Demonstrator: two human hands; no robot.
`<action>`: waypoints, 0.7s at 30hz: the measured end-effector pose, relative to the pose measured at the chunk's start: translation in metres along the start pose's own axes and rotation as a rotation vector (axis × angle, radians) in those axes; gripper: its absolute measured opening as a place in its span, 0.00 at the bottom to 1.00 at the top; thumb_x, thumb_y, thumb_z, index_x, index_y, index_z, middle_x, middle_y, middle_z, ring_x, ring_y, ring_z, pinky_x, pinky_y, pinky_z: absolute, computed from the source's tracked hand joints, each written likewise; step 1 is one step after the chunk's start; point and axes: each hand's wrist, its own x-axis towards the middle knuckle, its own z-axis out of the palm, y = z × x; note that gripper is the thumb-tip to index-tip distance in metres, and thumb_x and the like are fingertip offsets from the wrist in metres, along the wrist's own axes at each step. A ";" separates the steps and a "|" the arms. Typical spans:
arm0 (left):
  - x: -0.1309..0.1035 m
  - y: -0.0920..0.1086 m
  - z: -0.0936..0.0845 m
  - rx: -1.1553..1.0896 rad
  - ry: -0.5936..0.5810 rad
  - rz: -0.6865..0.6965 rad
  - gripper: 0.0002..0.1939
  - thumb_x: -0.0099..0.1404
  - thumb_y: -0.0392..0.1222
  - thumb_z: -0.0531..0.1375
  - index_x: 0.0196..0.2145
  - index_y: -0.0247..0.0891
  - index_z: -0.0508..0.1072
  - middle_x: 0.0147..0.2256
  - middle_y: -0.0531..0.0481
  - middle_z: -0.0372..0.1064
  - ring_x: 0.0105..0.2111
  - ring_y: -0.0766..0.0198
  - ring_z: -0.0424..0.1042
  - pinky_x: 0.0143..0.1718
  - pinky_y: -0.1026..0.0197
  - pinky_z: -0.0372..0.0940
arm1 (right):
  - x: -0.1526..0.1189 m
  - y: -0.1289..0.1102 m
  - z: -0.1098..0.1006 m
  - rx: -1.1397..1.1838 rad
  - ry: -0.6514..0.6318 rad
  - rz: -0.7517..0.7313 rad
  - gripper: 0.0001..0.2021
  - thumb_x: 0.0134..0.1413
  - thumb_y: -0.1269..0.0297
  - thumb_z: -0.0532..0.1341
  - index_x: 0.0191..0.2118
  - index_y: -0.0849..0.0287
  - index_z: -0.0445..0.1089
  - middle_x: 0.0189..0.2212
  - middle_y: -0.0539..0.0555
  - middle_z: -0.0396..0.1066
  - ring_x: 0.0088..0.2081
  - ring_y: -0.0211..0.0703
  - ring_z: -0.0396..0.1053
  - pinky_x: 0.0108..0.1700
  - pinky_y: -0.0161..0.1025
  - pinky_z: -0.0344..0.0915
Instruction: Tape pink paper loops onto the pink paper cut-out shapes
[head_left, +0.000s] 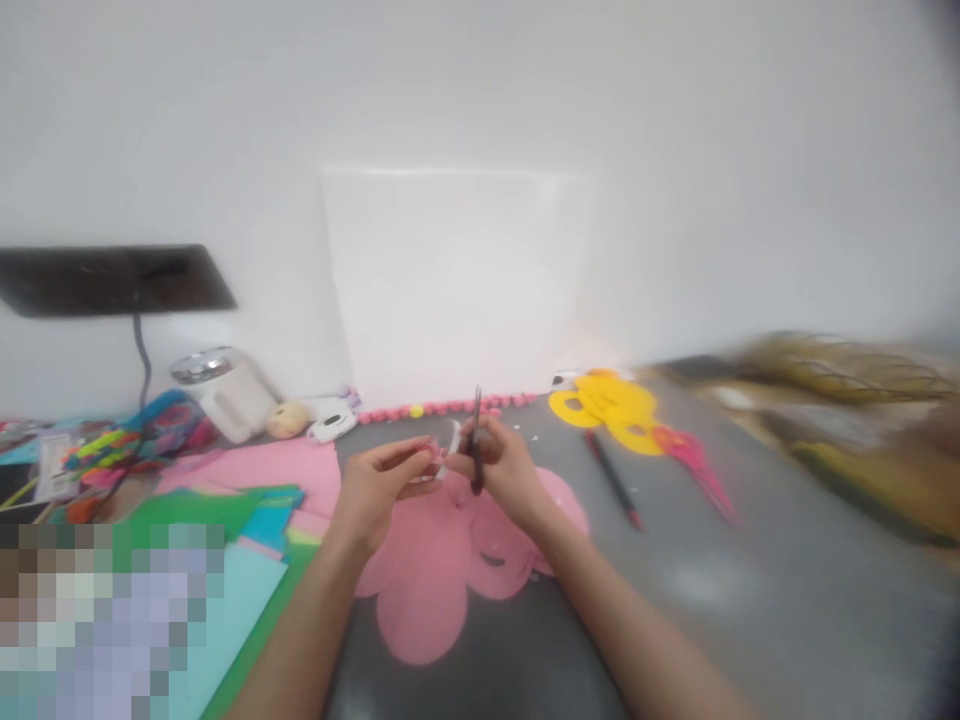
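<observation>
Coloured sheets (244,575): on the tabletop (750,610), left of the hands.
Left hand (384,488): pinching a small pink-and-white piece (427,455) in its fingertips.
Pink petalled cutout (424,600): lying flat below both hands.
White strip (453,438): curling up between the hands, just beside the scissors.
Dark scissors (477,462): upright in the right hand; blade gap too blurred to tell.
Right hand (506,465): closed around the scissors' handles.
Yellow cutouts (611,405), black pen (615,482), pink scissors (697,468): right of the hands.
</observation>
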 end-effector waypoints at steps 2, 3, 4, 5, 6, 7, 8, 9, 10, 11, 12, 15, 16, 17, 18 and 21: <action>0.000 -0.002 0.001 0.017 -0.017 -0.008 0.16 0.45 0.39 0.69 0.33 0.31 0.78 0.30 0.45 0.77 0.30 0.59 0.75 0.33 0.58 0.74 | -0.001 -0.004 -0.001 0.015 0.019 0.019 0.17 0.39 0.62 0.67 0.35 0.56 0.61 0.21 0.43 0.64 0.18 0.32 0.61 0.19 0.30 0.58; -0.001 -0.002 0.002 0.025 -0.027 -0.009 0.16 0.45 0.40 0.69 0.34 0.31 0.78 0.31 0.44 0.77 0.30 0.59 0.75 0.33 0.57 0.74 | -0.001 -0.007 -0.001 0.024 0.031 0.024 0.16 0.40 0.61 0.67 0.35 0.57 0.61 0.20 0.44 0.64 0.19 0.32 0.62 0.20 0.30 0.58; -0.001 -0.003 0.002 0.033 -0.034 -0.006 0.16 0.46 0.40 0.69 0.34 0.32 0.78 0.32 0.44 0.77 0.31 0.59 0.75 0.34 0.57 0.74 | -0.001 -0.010 0.000 0.034 0.045 0.029 0.16 0.40 0.61 0.67 0.34 0.57 0.61 0.20 0.44 0.65 0.19 0.32 0.62 0.21 0.30 0.58; -0.001 -0.003 0.003 0.041 -0.040 0.001 0.16 0.46 0.41 0.69 0.34 0.32 0.78 0.32 0.44 0.77 0.31 0.58 0.75 0.34 0.56 0.74 | -0.002 -0.012 0.000 0.044 0.056 0.035 0.16 0.41 0.60 0.66 0.34 0.57 0.61 0.20 0.44 0.65 0.20 0.32 0.62 0.22 0.30 0.59; -0.001 -0.003 0.004 0.051 -0.040 0.015 0.16 0.46 0.41 0.69 0.34 0.32 0.78 0.32 0.44 0.77 0.31 0.58 0.75 0.35 0.56 0.74 | -0.002 -0.013 0.000 0.054 0.068 0.044 0.16 0.41 0.60 0.66 0.34 0.58 0.60 0.21 0.45 0.65 0.21 0.32 0.63 0.24 0.31 0.60; -0.002 -0.003 0.004 0.062 -0.032 0.033 0.16 0.46 0.41 0.69 0.34 0.31 0.78 0.32 0.45 0.77 0.31 0.58 0.75 0.35 0.55 0.74 | -0.002 -0.014 0.000 0.060 0.078 0.058 0.16 0.41 0.59 0.66 0.33 0.58 0.60 0.20 0.45 0.65 0.22 0.33 0.63 0.25 0.31 0.61; -0.002 -0.003 0.005 0.074 -0.024 0.052 0.17 0.46 0.41 0.69 0.34 0.31 0.78 0.31 0.45 0.77 0.31 0.57 0.75 0.35 0.55 0.74 | -0.002 -0.014 0.000 0.062 0.086 0.077 0.16 0.41 0.59 0.66 0.33 0.58 0.60 0.20 0.45 0.65 0.22 0.33 0.64 0.26 0.32 0.62; -0.003 -0.002 0.006 0.087 -0.010 0.070 0.17 0.45 0.41 0.69 0.34 0.31 0.78 0.30 0.45 0.77 0.30 0.57 0.75 0.34 0.55 0.75 | -0.002 -0.014 0.000 0.059 0.087 0.096 0.16 0.40 0.59 0.67 0.33 0.58 0.61 0.20 0.45 0.64 0.22 0.33 0.64 0.26 0.32 0.62; -0.004 -0.002 0.007 0.096 -0.008 0.078 0.17 0.45 0.41 0.69 0.34 0.31 0.78 0.30 0.45 0.77 0.30 0.57 0.75 0.34 0.55 0.75 | -0.002 -0.013 0.000 0.054 0.083 0.110 0.17 0.39 0.60 0.67 0.34 0.58 0.61 0.20 0.44 0.64 0.22 0.33 0.64 0.26 0.32 0.62; -0.005 -0.002 0.007 0.099 -0.007 0.080 0.17 0.45 0.41 0.69 0.34 0.31 0.78 0.30 0.45 0.77 0.29 0.57 0.75 0.33 0.55 0.75 | -0.002 -0.011 -0.001 0.051 0.068 0.116 0.18 0.38 0.61 0.68 0.34 0.58 0.61 0.20 0.44 0.64 0.22 0.34 0.64 0.25 0.32 0.61; -0.005 -0.002 0.007 0.097 -0.006 0.080 0.17 0.45 0.41 0.69 0.34 0.30 0.78 0.29 0.45 0.77 0.29 0.57 0.75 0.33 0.55 0.75 | -0.002 -0.009 -0.001 0.049 0.042 0.113 0.18 0.37 0.61 0.68 0.35 0.58 0.61 0.20 0.44 0.64 0.21 0.33 0.63 0.24 0.32 0.60; -0.004 -0.002 0.005 0.064 0.000 0.077 0.16 0.45 0.40 0.69 0.33 0.30 0.78 0.29 0.46 0.77 0.29 0.58 0.76 0.34 0.55 0.75 | -0.001 -0.004 -0.001 0.042 -0.074 0.067 0.21 0.35 0.62 0.69 0.37 0.56 0.61 0.23 0.45 0.65 0.22 0.34 0.63 0.24 0.33 0.61; -0.004 -0.002 0.004 0.053 0.007 0.078 0.15 0.46 0.39 0.69 0.33 0.30 0.78 0.29 0.46 0.77 0.29 0.58 0.76 0.35 0.55 0.75 | -0.001 -0.003 -0.001 0.032 -0.098 0.040 0.22 0.34 0.63 0.69 0.37 0.56 0.61 0.24 0.45 0.66 0.23 0.34 0.63 0.24 0.33 0.62; -0.003 -0.002 0.002 0.043 0.018 0.080 0.15 0.46 0.39 0.69 0.33 0.30 0.78 0.29 0.46 0.77 0.29 0.58 0.76 0.36 0.54 0.75 | -0.001 -0.003 0.000 0.014 -0.103 0.005 0.21 0.34 0.63 0.70 0.36 0.56 0.61 0.25 0.46 0.66 0.24 0.35 0.64 0.26 0.34 0.62; -0.002 -0.001 0.001 0.033 0.032 0.081 0.15 0.45 0.38 0.69 0.33 0.30 0.78 0.29 0.46 0.77 0.30 0.58 0.76 0.36 0.54 0.75 | 0.000 -0.003 0.000 -0.011 -0.093 -0.035 0.21 0.34 0.63 0.70 0.35 0.57 0.62 0.26 0.47 0.66 0.26 0.36 0.65 0.28 0.34 0.63; -0.001 0.001 -0.002 0.009 0.077 0.095 0.15 0.44 0.38 0.69 0.32 0.30 0.78 0.28 0.47 0.77 0.30 0.58 0.75 0.36 0.54 0.75 | 0.001 -0.003 -0.001 -0.100 -0.039 -0.145 0.15 0.40 0.60 0.67 0.34 0.58 0.63 0.29 0.49 0.66 0.31 0.38 0.66 0.34 0.36 0.64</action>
